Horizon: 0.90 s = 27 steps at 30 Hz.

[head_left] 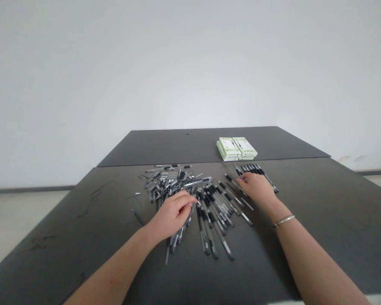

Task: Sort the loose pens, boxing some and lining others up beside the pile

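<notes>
A loose spread of clear-barrelled pens with black grips point(212, 216) lies on the dark tabletop point(307, 203), fanning towards me. Behind it sits a jumbled heap of thinner pen parts with metal tips point(168, 182). My left hand point(173, 214) is curled over the pens' left side, with thumb and forefinger close together; whether they pinch a pen is hard to see. My right hand point(255, 188) lies flat, its fingertips on a row of pens point(254, 170). A thin silver bangle point(284, 220) circles my right wrist.
Two stacks of pale green and white boxes point(236, 148) stand near the seam between the front table and a rear dark panel point(178, 146). A single dark pen point(137, 217) lies apart, left of the heap. Behind are a white wall and pale floor.
</notes>
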Each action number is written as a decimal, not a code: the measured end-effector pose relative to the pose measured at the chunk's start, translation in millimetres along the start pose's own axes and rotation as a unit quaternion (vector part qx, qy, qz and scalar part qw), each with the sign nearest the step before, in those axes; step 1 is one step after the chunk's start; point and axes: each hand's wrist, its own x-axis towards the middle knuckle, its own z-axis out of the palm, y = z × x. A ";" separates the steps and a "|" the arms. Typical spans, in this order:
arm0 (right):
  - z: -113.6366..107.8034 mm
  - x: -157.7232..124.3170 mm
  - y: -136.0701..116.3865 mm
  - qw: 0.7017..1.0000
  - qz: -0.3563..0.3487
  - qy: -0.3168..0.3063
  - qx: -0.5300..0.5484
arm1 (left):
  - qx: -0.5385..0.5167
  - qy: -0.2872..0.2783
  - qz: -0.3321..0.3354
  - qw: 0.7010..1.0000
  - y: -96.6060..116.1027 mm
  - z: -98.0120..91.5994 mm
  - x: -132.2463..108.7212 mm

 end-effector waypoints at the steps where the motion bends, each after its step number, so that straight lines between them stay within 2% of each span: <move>1: 1.1 -0.3 0.2 1.000 0.007 -0.008 -0.011 | -0.001 0.000 0.000 1.000 -0.2 0.1 0.1; 11: 0.9 -2.2 -1.5 0.997 0.027 -0.039 -0.056 | -0.006 -0.002 0.002 1.000 1.1 0.2 -0.8; 27: -2.3 -6.3 -3.1 0.996 0.030 -0.014 -0.081 | -0.005 0.002 0.009 1.000 0.9 0.3 -1.1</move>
